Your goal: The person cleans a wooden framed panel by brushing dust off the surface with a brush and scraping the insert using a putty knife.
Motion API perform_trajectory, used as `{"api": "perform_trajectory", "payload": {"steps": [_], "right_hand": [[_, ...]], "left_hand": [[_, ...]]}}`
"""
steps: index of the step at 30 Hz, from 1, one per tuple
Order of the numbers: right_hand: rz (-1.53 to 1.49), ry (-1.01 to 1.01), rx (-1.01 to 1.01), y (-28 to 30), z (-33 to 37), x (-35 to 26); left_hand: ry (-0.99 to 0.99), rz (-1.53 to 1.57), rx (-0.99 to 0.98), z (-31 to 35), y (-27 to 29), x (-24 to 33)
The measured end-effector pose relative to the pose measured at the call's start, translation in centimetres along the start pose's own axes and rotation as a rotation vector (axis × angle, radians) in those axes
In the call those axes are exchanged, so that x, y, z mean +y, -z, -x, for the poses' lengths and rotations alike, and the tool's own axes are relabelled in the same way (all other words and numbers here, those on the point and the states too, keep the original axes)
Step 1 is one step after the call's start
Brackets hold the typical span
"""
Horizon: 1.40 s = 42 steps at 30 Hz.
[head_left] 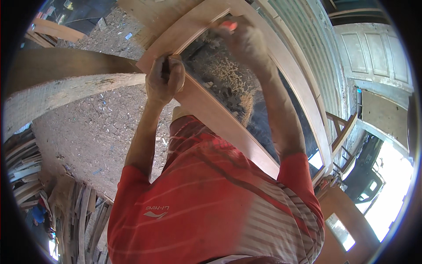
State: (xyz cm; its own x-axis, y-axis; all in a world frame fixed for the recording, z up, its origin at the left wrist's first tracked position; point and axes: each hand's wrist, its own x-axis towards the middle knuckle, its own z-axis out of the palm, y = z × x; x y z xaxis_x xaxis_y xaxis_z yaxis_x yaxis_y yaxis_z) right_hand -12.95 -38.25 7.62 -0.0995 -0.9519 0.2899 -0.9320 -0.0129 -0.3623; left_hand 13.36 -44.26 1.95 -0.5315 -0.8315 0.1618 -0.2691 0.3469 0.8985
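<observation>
A large wooden door frame [220, 119] with an open middle stands tilted in front of me. My left hand [165, 79] is closed around a dark thin tool and rests on the frame's near rail by its corner. My right hand [244, 39] reaches further up to the inner edge of the top rail and pinches a small red-orange object [231, 25], partly hidden by the fingers. Through the frame's opening I see wood shavings [224, 83] on the floor. My red striped shirt [211, 202] fills the lower middle.
A long pale plank [66, 94] runs across the left. Sawdust and chips cover the ground [88, 132]. Stacked wood strips [74, 215] lie at the lower left. A white panelled door [373, 53] and more frames [307, 48] stand at the right.
</observation>
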Motion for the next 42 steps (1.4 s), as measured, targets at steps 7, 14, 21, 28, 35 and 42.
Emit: {"api": "perform_trajectory", "payload": {"steps": [7, 14, 21, 28, 35, 42], "right_hand": [[-0.222, 0.114, 0.129, -2.0, 1.3, -2.3], [-0.381, 0.009, 0.066, 0.0, 2.0, -4.7], [-0.407, 0.066, -0.189, -1.6, 3.3, -7.9], [-0.528, 0.009, -0.08, -1.2, 2.6, -7.1], [-0.676, 0.045, -0.214, -0.5, 2.1, -5.9], [-0.645, 0.051, -0.371, 2.2, 3.7, -5.5]], "left_hand": [[0.058, 0.225, -0.02, -0.5, 0.2, 0.0], [-0.189, 0.29, 0.157, -1.4, 0.8, -0.9], [0.001, 0.602, 0.205, -0.9, 0.1, -1.6], [0.034, 0.669, 0.112, -1.5, 0.9, 0.1], [-0.03, 0.586, 0.182, -1.4, 0.1, -1.8], [-0.249, 0.17, 0.294, -1.6, 0.1, -3.5]]}}
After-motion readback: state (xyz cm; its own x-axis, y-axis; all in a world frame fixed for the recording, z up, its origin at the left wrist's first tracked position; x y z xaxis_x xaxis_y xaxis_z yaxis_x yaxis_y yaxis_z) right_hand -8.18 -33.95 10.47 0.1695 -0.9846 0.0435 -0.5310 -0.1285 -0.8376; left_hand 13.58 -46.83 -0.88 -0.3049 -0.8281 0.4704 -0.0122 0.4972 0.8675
